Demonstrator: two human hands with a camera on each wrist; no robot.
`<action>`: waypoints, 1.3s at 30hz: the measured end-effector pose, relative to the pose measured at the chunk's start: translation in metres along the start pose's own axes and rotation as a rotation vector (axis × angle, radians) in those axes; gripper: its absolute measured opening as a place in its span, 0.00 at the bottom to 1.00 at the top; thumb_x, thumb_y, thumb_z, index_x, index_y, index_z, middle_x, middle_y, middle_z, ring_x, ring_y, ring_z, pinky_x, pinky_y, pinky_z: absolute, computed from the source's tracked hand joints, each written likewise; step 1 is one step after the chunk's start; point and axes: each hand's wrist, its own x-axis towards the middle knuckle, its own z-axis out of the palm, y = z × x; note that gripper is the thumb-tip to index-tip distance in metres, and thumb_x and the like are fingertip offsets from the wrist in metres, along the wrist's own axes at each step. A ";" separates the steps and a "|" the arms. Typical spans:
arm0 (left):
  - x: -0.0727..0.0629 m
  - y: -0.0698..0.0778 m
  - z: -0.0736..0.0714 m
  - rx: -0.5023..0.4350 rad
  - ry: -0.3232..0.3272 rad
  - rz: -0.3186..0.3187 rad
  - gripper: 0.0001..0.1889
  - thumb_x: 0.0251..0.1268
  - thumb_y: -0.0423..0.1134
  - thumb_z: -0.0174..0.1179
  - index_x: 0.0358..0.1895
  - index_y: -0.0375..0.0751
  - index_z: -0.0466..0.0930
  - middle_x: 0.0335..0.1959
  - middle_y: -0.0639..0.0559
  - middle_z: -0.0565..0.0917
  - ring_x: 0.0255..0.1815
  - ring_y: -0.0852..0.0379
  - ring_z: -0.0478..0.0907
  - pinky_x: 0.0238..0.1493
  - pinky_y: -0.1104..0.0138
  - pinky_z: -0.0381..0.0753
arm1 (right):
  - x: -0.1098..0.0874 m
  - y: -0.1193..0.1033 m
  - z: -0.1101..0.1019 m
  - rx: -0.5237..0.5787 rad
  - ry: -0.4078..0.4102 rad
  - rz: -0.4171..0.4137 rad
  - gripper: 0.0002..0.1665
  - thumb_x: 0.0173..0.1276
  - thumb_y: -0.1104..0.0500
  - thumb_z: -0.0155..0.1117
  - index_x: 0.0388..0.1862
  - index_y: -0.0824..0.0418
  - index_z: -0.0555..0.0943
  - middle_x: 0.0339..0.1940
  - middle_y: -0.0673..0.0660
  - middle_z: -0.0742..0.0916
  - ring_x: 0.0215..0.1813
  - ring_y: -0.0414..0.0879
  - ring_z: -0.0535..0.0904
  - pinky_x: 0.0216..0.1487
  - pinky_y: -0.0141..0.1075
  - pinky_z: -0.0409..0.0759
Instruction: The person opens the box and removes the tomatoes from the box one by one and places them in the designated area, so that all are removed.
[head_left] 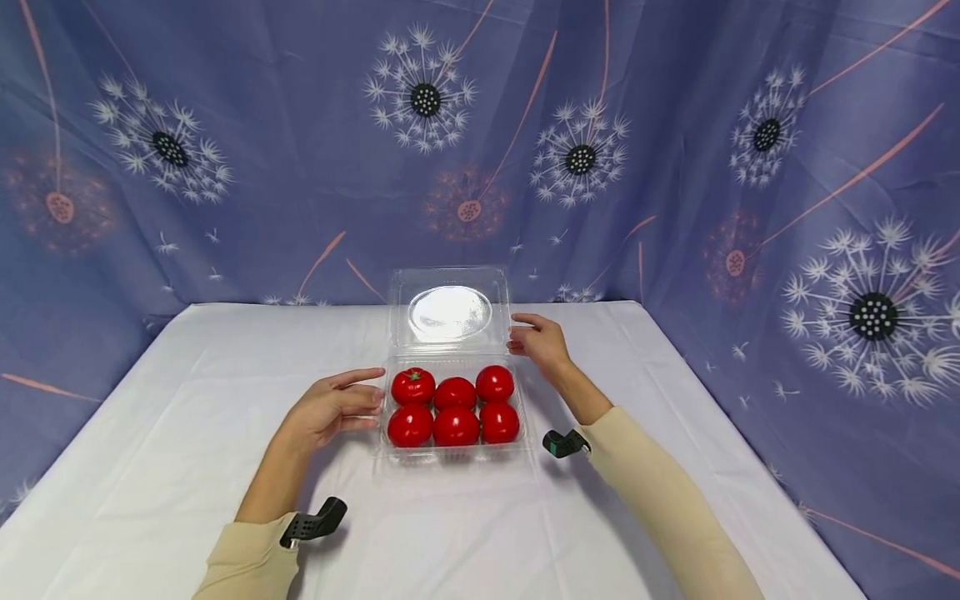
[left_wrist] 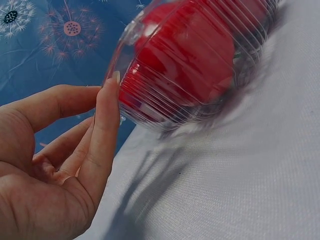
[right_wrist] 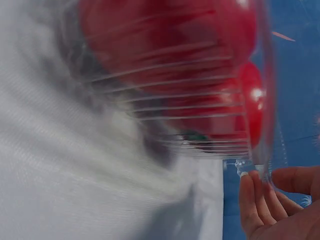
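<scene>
A clear plastic clamshell container [head_left: 453,450] stands mid-table with several red tomatoes [head_left: 456,427] in two rows; the back-left one shows a green stem. Its transparent lid [head_left: 450,337] stands raised at the back. At the container's left side, my left hand [head_left: 330,407] has its thumb and fingertips at the rim, pinching it in the left wrist view. My right hand [head_left: 542,342] is by the lid's lower right edge. In the right wrist view the thumb and fingers [right_wrist: 250,200] come together on the plastic edge near the hinge corner.
A white cloth [head_left: 225,400] covers the table. Blue curtain fabric with dandelion prints [head_left: 300,150] hangs behind the table and along its sides. Each wrist carries a small black camera [head_left: 315,523].
</scene>
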 end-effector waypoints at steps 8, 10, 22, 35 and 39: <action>-0.001 0.001 0.000 -0.003 -0.015 0.016 0.34 0.67 0.25 0.60 0.75 0.29 0.62 0.42 0.50 0.89 0.35 0.60 0.87 0.39 0.63 0.90 | 0.001 0.009 0.002 -0.007 0.010 0.061 0.26 0.70 0.68 0.61 0.67 0.71 0.76 0.58 0.78 0.82 0.33 0.44 0.88 0.38 0.31 0.88; 0.000 0.001 0.000 -0.002 -0.015 0.021 0.34 0.66 0.25 0.60 0.75 0.29 0.62 0.43 0.49 0.88 0.35 0.60 0.87 0.39 0.63 0.90 | 0.001 0.012 0.002 0.003 0.015 0.069 0.26 0.70 0.68 0.61 0.67 0.72 0.76 0.57 0.80 0.82 0.29 0.41 0.86 0.35 0.29 0.87; -0.003 0.004 0.003 0.019 -0.019 0.036 0.35 0.67 0.25 0.59 0.76 0.27 0.59 0.42 0.49 0.88 0.35 0.59 0.87 0.40 0.63 0.90 | -0.001 0.019 0.004 -0.015 0.054 0.070 0.26 0.70 0.66 0.63 0.65 0.73 0.77 0.51 0.74 0.87 0.26 0.37 0.84 0.36 0.29 0.87; -0.004 0.002 0.002 0.071 0.021 0.019 0.35 0.67 0.28 0.61 0.77 0.30 0.61 0.45 0.49 0.87 0.39 0.57 0.87 0.40 0.62 0.90 | -0.005 0.022 0.003 -0.094 0.063 0.074 0.25 0.69 0.63 0.66 0.65 0.68 0.80 0.53 0.69 0.87 0.26 0.36 0.83 0.37 0.31 0.88; -0.002 0.001 0.004 0.066 0.027 0.028 0.35 0.66 0.27 0.62 0.76 0.31 0.62 0.49 0.47 0.85 0.39 0.58 0.87 0.39 0.62 0.90 | -0.004 0.021 0.000 -0.091 0.073 0.071 0.25 0.69 0.62 0.67 0.64 0.68 0.80 0.52 0.68 0.88 0.26 0.37 0.85 0.37 0.32 0.88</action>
